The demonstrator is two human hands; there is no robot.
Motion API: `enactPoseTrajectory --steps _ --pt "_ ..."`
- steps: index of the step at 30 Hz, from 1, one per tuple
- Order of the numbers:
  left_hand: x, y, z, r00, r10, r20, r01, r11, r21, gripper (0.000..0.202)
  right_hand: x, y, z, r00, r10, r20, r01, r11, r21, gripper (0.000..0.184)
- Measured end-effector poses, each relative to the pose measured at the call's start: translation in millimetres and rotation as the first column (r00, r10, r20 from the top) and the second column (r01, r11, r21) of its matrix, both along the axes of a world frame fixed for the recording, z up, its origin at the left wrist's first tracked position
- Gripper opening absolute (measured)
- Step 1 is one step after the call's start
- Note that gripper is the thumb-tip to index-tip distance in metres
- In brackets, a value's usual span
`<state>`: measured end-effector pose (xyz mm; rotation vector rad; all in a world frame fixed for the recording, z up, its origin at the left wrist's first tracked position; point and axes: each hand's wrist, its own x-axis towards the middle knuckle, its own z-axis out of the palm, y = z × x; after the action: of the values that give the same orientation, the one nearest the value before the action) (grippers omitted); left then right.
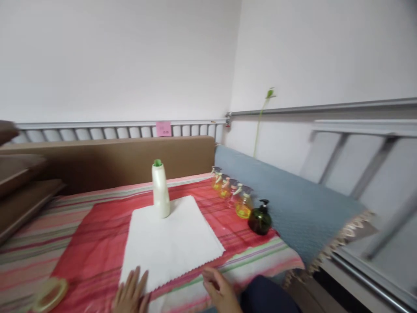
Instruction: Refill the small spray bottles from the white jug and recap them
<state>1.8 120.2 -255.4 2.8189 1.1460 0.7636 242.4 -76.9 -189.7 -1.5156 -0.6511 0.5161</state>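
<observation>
A white cloth [169, 243] lies flat on a red striped cover [94, 243]. A white bottle [160, 191] with a green cap stands upright on the cloth's far edge. My left hand [132, 293] rests flat, fingers apart, on the cloth's near left corner. My right hand [220, 289] hovers at the near right edge of the cloth, fingers loosely curled, holding nothing that I can see.
Several small spray bottles with yellow liquid [233, 193] line the right side beside a dark green pump bottle [259, 218]. A grey-blue cloth [286, 204] drapes over the right. A yellowish ring-shaped object [48, 294] lies near left. A brown board [114, 158] and railing stand behind.
</observation>
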Motion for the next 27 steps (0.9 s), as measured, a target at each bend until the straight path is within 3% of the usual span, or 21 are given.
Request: enactPoseTrajectory --steps 3,5,7,9,12,14,18,23,27 --pt "-13 -28 -2.2 0.994 0.055 0.098 -0.043 0.991 -0.125 0.042 -4 16 14.3 0.987 0.139 -0.081 -0.141 0.990 -0.022 0.040" --pt "-21 -39 13.9 0.974 0.070 0.217 -0.003 0.955 -0.296 0.039 -4 29 28.1 0.971 0.201 -0.132 -0.206 0.978 -0.031 0.048" --pt "-28 -41 44.1 0.925 0.150 0.348 0.053 0.858 -0.510 0.038 -7 42 43.1 0.953 0.239 -0.184 -0.247 0.969 -0.021 0.054" --pt "-33 -37 80.8 0.860 0.216 0.462 0.178 0.721 -0.669 0.045 -12 53 57.6 0.920 0.283 -0.270 -0.298 0.954 -0.016 0.057" --pt "-36 -28 128.7 0.679 0.381 0.627 0.318 0.617 -0.720 0.057 -19 63 76.6 0.849 0.359 -0.388 -0.405 0.913 -0.040 0.060" --pt "-32 -24 149.4 0.572 0.490 0.658 0.371 0.561 -0.740 0.062 -23 66 88.6 0.828 0.412 -0.381 -0.464 0.884 -0.052 0.065" --pt "-16 -19 170.4 0.437 0.581 0.687 0.412 0.549 -0.727 0.062 -36 65 115.0 0.863 0.447 -0.237 -0.465 0.885 -0.022 0.069" --pt "2 -23 188.8 0.454 0.532 0.715 0.433 0.570 -0.698 0.059 -48 64 139.7 0.891 0.434 -0.135 -0.439 0.898 -0.011 0.068" --pt "0 -45 216.5 0.429 0.509 0.746 0.438 0.605 -0.665 0.053 -54 53 156.5 0.886 0.444 -0.132 -0.446 0.895 0.016 0.066"
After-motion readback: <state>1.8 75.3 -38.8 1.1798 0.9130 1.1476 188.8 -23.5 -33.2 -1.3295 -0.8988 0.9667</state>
